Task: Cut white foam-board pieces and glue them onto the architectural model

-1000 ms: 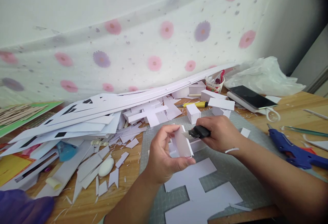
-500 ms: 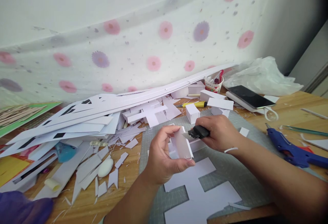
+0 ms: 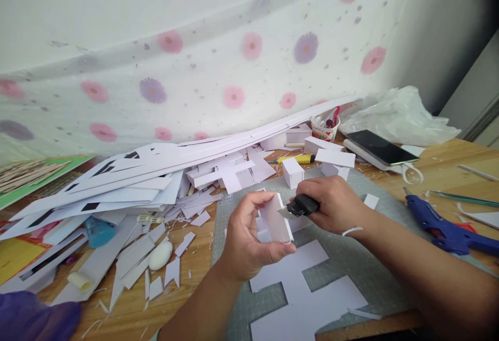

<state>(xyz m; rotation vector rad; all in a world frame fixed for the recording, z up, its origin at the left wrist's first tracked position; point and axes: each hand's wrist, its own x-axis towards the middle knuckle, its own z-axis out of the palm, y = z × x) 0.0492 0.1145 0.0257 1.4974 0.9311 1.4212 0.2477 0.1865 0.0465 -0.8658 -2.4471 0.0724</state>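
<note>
My left hand [image 3: 249, 239] is closed around a small folded piece of white foam board [image 3: 277, 220], thumb at its lower edge and fingers at the top. In my right hand [image 3: 337, 203] is a black utility knife [image 3: 304, 205]. Its blade lies against the right edge of the white piece. A thin white strip clings to my right wrist. Below both hands, a cut-out white board [image 3: 300, 289] with notched sides lies on the grey-green cutting mat [image 3: 346, 258]. Behind the knife stands a small white box [image 3: 292, 172].
A blue glue gun [image 3: 448, 224] and tweezers lie at the right, below a phone [image 3: 382, 146]. A yellow cutter [image 3: 296, 159] and a cup of tools [image 3: 325, 129] are farther back. White sheets [image 3: 156, 167] and scraps pile up on the left.
The knife has shifted slightly down along the edge of the white piece. My left hand keeps its hold, almost unmoved.
</note>
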